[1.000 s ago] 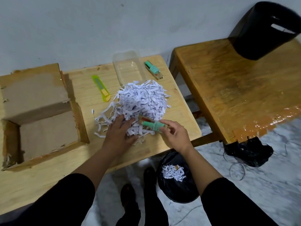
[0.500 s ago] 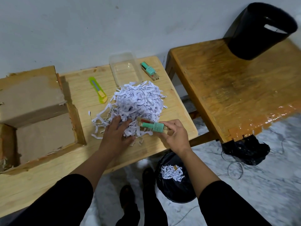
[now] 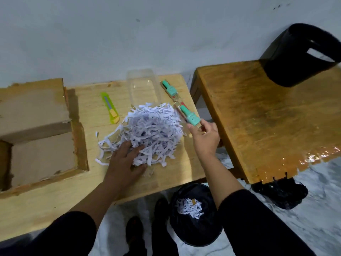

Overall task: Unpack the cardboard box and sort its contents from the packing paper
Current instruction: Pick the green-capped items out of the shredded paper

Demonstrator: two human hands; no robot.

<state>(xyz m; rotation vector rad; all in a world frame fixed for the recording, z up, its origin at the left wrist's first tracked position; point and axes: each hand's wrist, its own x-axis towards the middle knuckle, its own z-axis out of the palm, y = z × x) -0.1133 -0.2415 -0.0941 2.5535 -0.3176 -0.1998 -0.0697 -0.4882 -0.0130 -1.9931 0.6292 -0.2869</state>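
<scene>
A heap of shredded white paper (image 3: 153,130) lies in the middle of the light wooden table (image 3: 171,174). My left hand (image 3: 125,159) rests flat on the heap's near left side, fingers spread. My right hand (image 3: 204,137) pinches a small green-capped bottle (image 3: 188,115) and holds it above the table's right edge, beside the heap. A second green-capped bottle (image 3: 169,89) lies at the table's far right corner. The open cardboard box (image 3: 40,133) sits at the left.
A clear plastic container (image 3: 143,87) lies behind the heap, with a yellow-green utility knife (image 3: 110,108) to its left. A black bin (image 3: 193,215) holding some shreds stands on the floor below. On the right are a darker wooden table (image 3: 267,117) and a black basket (image 3: 300,54).
My right hand has lifted the green-capped bottle out of the near side of the heap and carried it away and to the right. My left hand stays on the paper.
</scene>
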